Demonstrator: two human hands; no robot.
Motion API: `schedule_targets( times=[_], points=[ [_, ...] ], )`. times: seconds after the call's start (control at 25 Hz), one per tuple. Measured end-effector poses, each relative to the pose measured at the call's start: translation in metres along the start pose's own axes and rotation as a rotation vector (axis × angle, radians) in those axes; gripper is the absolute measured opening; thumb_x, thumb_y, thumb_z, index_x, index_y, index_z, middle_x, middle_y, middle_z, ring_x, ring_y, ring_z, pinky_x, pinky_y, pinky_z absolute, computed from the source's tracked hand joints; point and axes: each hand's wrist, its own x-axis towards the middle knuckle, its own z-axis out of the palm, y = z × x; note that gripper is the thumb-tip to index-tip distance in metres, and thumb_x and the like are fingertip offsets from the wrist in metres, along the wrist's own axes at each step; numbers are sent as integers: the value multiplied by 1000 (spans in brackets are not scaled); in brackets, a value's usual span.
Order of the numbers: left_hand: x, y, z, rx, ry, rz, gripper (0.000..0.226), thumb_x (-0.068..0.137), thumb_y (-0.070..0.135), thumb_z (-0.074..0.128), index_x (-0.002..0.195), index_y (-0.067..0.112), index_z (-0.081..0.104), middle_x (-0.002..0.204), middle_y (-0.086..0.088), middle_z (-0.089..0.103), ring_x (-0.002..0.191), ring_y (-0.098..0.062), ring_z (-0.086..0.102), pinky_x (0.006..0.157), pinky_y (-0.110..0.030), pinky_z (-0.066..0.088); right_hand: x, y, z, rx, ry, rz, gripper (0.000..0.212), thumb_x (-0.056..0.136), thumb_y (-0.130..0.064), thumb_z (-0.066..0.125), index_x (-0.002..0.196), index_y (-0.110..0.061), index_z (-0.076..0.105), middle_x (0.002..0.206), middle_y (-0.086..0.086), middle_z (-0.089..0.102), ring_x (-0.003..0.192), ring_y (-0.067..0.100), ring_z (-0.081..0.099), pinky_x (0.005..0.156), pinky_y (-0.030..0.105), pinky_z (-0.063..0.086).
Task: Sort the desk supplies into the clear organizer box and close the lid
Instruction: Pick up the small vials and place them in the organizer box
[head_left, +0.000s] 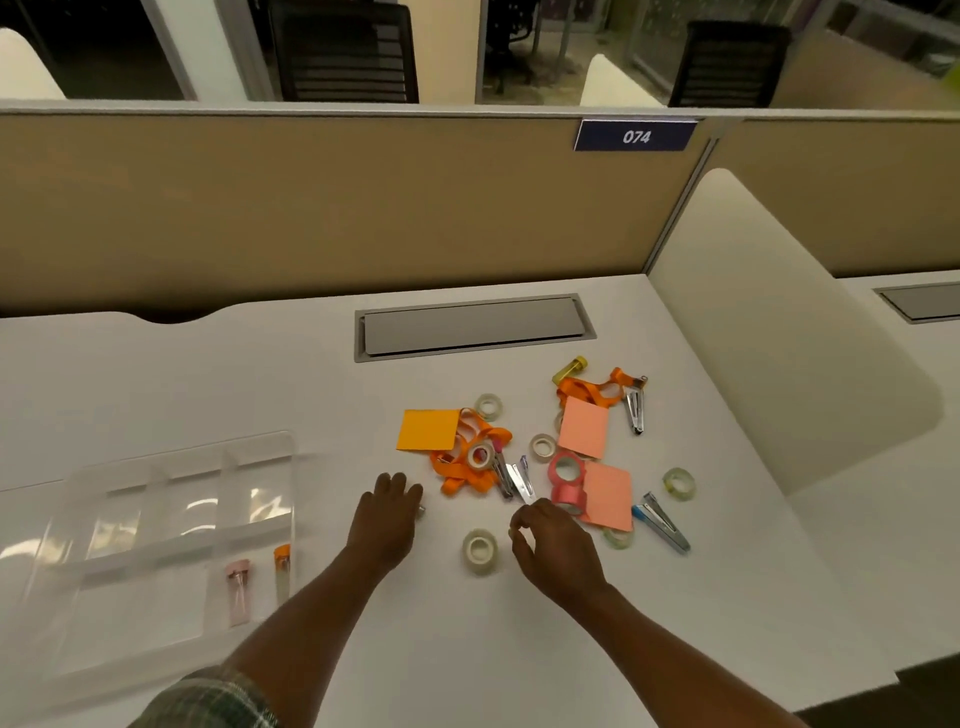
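The clear organizer box (156, 525) lies open at the left of the white desk (519, 649). A pink tube (238, 592) and an orange tube (282, 569) lie in its near compartments. My left hand (387, 514) is palm down right of the box, its fingers curled over a small metal piece (422, 512). My right hand (553, 548) hovers with curled fingers between a white tape roll (480, 552) and a pink tape roll (566, 480); I cannot tell whether it pinches anything. Beyond lie an orange note pad (428, 429), an orange lanyard (467, 470) and pink note pads (584, 427).
More tape rolls (679, 483), a blue-tipped staple remover (662, 522), another staple remover (635, 410) and a yellow tube (570, 369) are scattered at the right. A grey cable hatch (472, 326) sits at the back. A white divider (769, 332) bounds the right side.
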Motion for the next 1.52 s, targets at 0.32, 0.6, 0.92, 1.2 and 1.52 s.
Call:
schedule_targets(
  times=[0.32,0.6,0.92,1.2,1.52],
  points=[
    [11,42,-4,-6,65,-121,22,77,9,59,99,7,63,94,-13,61,83,-34,59,67,-37,45,7,88,-38,-58,155,256,35,87,-31,63,119,-17,61,117,9,59,106,30,57,81,39,53],
    [24,91,-19,-331,193,-286,20,82,21,61,99,9,58,91,-9,62,81,-31,62,69,-39,50,8,132,-38,-170,-126,175,85,80,-67,57,149,-22,34,143,6,45,122,27,49,96,38,47],
    [27,113,-12,-478,194,-296,19,83,27,63,98,19,56,89,1,60,75,-18,58,62,-29,47,36,120,-31,-349,-239,141,53,93,-38,47,143,-21,36,129,8,54,114,28,53,85,37,47],
    [31,115,-7,-542,165,-367,15,84,29,63,92,22,52,82,4,59,70,-13,56,55,-25,37,63,124,-73,77,59,380,24,89,-15,49,109,-17,63,97,11,72,91,34,68,71,34,51],
    [42,125,-9,-610,174,-405,13,85,27,61,79,24,49,70,6,57,60,-9,53,50,-24,36,97,154,-84,366,-15,530,31,91,-21,59,121,-11,60,118,14,65,102,30,63,89,40,55]
  ],
)
